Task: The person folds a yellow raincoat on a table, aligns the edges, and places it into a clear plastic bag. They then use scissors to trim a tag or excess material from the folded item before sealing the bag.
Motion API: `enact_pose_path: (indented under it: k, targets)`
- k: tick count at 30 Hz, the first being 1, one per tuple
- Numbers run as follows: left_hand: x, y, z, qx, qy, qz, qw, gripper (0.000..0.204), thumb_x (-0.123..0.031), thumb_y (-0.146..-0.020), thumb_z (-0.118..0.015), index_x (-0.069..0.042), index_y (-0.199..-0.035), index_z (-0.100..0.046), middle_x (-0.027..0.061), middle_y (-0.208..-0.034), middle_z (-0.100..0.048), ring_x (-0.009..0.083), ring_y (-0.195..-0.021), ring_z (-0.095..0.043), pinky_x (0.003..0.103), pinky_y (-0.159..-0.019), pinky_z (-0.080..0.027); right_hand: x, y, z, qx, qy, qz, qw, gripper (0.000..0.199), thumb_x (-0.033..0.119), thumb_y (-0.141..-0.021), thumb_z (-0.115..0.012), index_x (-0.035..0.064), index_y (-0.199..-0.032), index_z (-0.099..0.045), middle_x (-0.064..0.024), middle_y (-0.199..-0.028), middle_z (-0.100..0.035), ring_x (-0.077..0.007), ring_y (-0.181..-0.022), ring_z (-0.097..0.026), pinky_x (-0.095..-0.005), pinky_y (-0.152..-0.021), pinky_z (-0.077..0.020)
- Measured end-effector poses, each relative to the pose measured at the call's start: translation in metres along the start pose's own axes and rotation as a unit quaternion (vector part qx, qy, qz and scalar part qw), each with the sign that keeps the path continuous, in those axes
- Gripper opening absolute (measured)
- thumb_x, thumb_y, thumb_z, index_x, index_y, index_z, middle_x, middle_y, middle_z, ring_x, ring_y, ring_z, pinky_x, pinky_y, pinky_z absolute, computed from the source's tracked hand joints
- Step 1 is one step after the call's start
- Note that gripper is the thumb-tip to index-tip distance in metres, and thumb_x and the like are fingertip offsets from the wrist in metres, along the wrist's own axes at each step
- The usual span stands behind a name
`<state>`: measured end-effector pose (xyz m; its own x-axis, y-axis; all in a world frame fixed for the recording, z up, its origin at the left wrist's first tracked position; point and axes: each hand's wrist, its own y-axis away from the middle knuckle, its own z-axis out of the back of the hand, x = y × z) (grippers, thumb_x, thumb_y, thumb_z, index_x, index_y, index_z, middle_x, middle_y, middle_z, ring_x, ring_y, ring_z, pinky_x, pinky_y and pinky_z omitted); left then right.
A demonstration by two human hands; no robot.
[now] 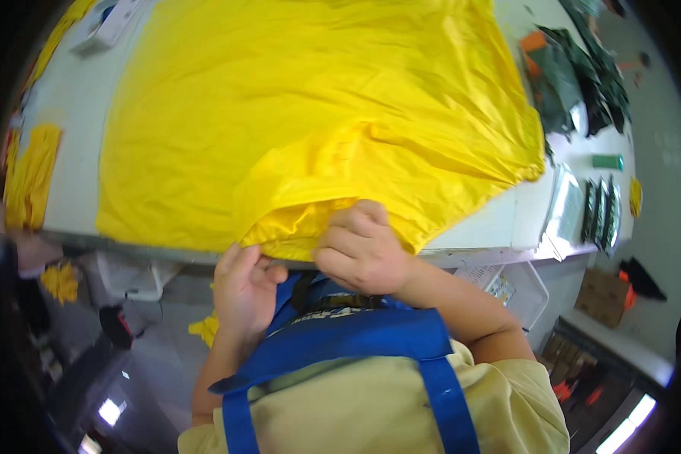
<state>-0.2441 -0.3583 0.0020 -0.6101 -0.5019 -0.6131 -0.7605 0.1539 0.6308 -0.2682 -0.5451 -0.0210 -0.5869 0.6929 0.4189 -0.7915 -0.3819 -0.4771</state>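
Note:
A large sheet of shiny yellow fabric (295, 91), perhaps a garment, lies spread over the white table. Toward me its near part is lifted into an opening (295, 219), showing a gathered yellow inside. My right hand (365, 250) is closed in a fist on the rim of this opening, right of its middle. At the left end of the same opening, the fingertips of my left hand (244, 287) pinch the fabric edge near the table's front. Its other fingers are curled, and how much cloth sits between the tips is partly hidden.
Dark green plastic bags (575, 83) and a green roll (607, 161) lie at the right, with several dark packets (601, 212) nearer. Folded yellow cloth (34, 174) rests at the left. Below the edge are a white bin (129, 276) and a brown carton (602, 299).

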Motion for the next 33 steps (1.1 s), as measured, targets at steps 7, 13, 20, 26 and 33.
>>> enact_pose_path:
  k: [7,13,20,26,33]
  targets:
    - [0.019,-0.019,-0.016,0.144,-0.031,0.075,0.986,0.019,-0.007,-0.093,-0.045,-0.003,-0.109,-0.055,0.0077,-0.104,-0.064,0.0139,-0.087,-0.062,0.028,-0.062,-0.053,-0.104,0.095,0.031,-0.191,-0.385,-0.423,0.797,0.011,0.012,-0.088,-0.059,0.0041,-0.096,-0.062,-0.0062,-0.101,-0.064,-0.0168,-0.094,-0.059,-0.0311,-0.087,-0.045]
    - [0.033,-0.031,-0.064,0.137,-0.086,0.077,0.984,0.026,-0.008,-0.095,-0.044,0.001,-0.117,-0.052,0.0136,-0.11,-0.063,0.0203,-0.097,-0.064,0.036,-0.086,-0.056,-0.342,0.315,0.191,-0.261,0.27,-0.667,0.644,0.042,0.03,-0.088,-0.061,0.0049,-0.122,-0.058,-0.0159,-0.12,-0.059,-0.0318,-0.109,-0.056,-0.0383,-0.094,-0.0432]
    - [0.054,-0.034,-0.091,0.061,-0.089,0.064,0.992,0.027,-0.011,-0.096,-0.045,0.003,-0.118,-0.053,0.0162,-0.113,-0.062,0.0246,-0.103,-0.063,0.038,-0.092,-0.052,-0.389,0.266,0.221,-0.006,0.227,-0.706,0.67,0.054,0.039,-0.086,-0.06,0.0064,-0.128,-0.053,-0.0174,-0.127,-0.057,-0.0318,-0.114,-0.056,-0.0378,-0.098,-0.0417]
    - [0.064,-0.039,-0.098,0.049,-0.07,0.054,0.995,0.025,-0.014,-0.096,-0.047,0.002,-0.113,-0.056,0.0152,-0.113,-0.063,0.0257,-0.106,-0.061,0.041,-0.097,-0.048,-0.475,0.3,0.231,-0.092,0.185,-0.615,0.761,0.041,0.033,-0.091,-0.053,0.0081,-0.123,-0.058,-0.0162,-0.115,-0.064,-0.0329,-0.108,-0.059,-0.0361,-0.092,-0.0444]
    - [0.061,-0.048,-0.124,0.047,0.006,0.121,0.992,0.027,-0.019,-0.098,-0.047,0.001,-0.113,-0.057,0.014,-0.115,-0.062,0.0247,-0.11,-0.059,0.041,-0.102,-0.044,-0.544,0.335,0.256,0.137,0.306,-0.624,0.706,0.035,0.033,-0.087,-0.055,0.0054,-0.108,-0.064,-0.021,-0.107,-0.064,-0.0394,-0.102,-0.06,-0.046,-0.086,-0.0478]
